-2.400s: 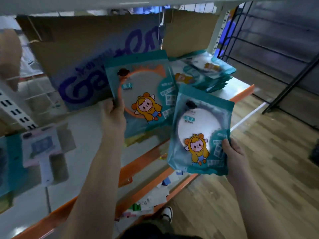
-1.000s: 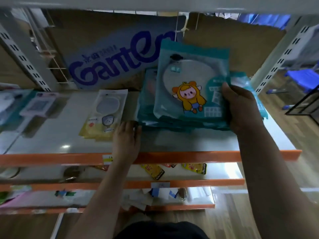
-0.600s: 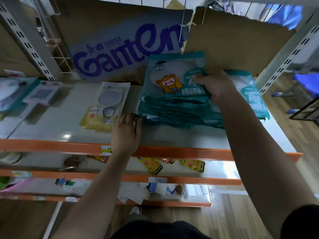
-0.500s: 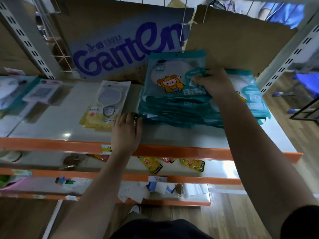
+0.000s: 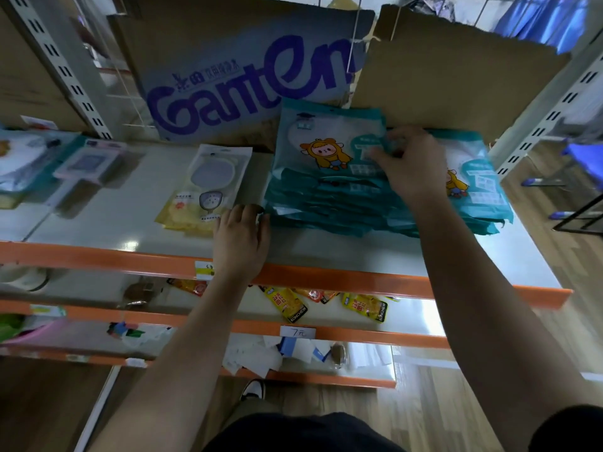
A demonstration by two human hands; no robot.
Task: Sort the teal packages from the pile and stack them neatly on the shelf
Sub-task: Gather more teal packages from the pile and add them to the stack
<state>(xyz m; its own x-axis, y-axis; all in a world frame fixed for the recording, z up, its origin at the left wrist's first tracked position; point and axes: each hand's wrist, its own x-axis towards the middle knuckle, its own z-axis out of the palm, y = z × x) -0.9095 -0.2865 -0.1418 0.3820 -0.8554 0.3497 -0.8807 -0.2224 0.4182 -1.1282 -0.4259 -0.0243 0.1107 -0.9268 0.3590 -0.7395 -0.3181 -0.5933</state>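
Note:
A stack of teal packages (image 5: 326,203) lies on the white shelf with an orange front edge (image 5: 359,283). Its top teal package (image 5: 321,141) shows a cartoon child in yellow. My right hand (image 5: 411,164) lies over that package's right edge, fingers curled on it. More teal packages (image 5: 476,187) spread to the right under my wrist. My left hand (image 5: 241,236) rests flat on the shelf, fingertips touching the stack's front left corner.
A yellow package (image 5: 208,187) lies just left of the stack, and a pink boxed item (image 5: 88,161) sits further left. Cardboard printed "Ganten" (image 5: 248,76) backs the shelf. Lower shelves hold yellow snack packs (image 5: 287,303) and papers. A steel upright (image 5: 548,106) stands at right.
My right hand brought the teal package from the air down onto the top of the stack. My left hand stayed at the stack's front left corner.

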